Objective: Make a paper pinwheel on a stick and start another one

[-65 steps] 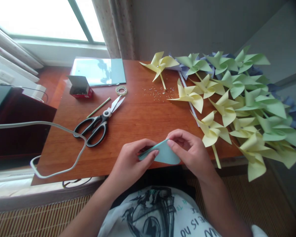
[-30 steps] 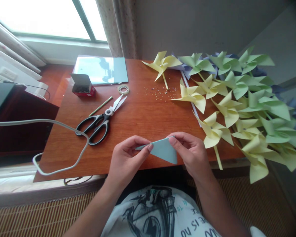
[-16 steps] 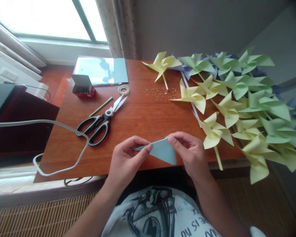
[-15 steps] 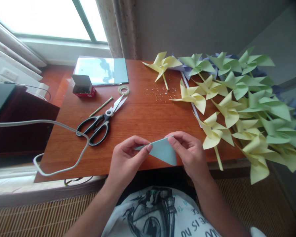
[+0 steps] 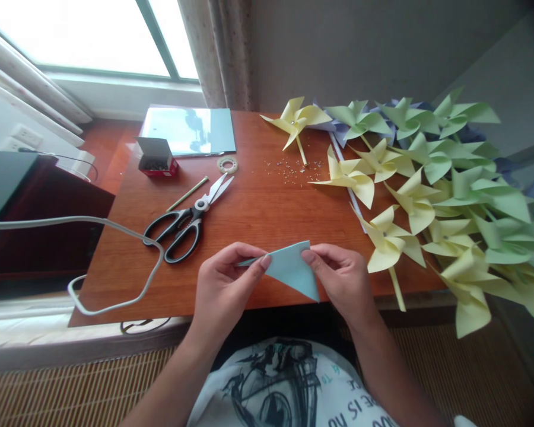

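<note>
A light blue sheet of paper (image 5: 291, 270), folded into a triangle, is held just above the near edge of the wooden table (image 5: 258, 207). My left hand (image 5: 225, 290) pinches its left corner between thumb and fingers. My right hand (image 5: 342, 281) pinches its right edge near the top. The triangle's point hangs down toward my lap.
Black-handled scissors (image 5: 184, 219) lie left of centre, with a green stick (image 5: 189, 193), a tape roll (image 5: 227, 164), a small red box (image 5: 156, 159) and a blue paper pad (image 5: 189, 129) behind. Yellow and green paper pinwheels (image 5: 427, 184) cover the right side. A grey cable (image 5: 115, 237) loops over the left edge.
The blue paper went from a curved, half-bent shape to a flat, sharp triangle between the same fingers. Both hands stayed in place; the view shifted slightly.
</note>
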A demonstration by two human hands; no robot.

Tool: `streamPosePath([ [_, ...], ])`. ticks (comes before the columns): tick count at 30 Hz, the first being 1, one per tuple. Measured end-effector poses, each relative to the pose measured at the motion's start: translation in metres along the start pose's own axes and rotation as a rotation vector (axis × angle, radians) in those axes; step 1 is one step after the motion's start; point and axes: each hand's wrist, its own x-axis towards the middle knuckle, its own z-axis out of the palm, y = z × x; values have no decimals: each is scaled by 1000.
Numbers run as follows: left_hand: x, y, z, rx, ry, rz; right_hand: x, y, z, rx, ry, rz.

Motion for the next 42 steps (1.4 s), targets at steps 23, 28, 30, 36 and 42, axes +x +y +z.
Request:
streamPosePath([
  [23,20,5,-8,-92,115,64,3,-1,-3,-152,-162,-137],
  [28,21,4,-11,-118,127,49,3,3,0,-168,-108,-172],
  [30,21,3,-12,-133,136,46,3,5,1,-148,-143,-136],
  [36,23,2,-14,-126,153,58,2,7,0,-121,-155,-107],
  [42,26,0,-14,-188,189,45,2,8,2,-139,-197,-87],
])
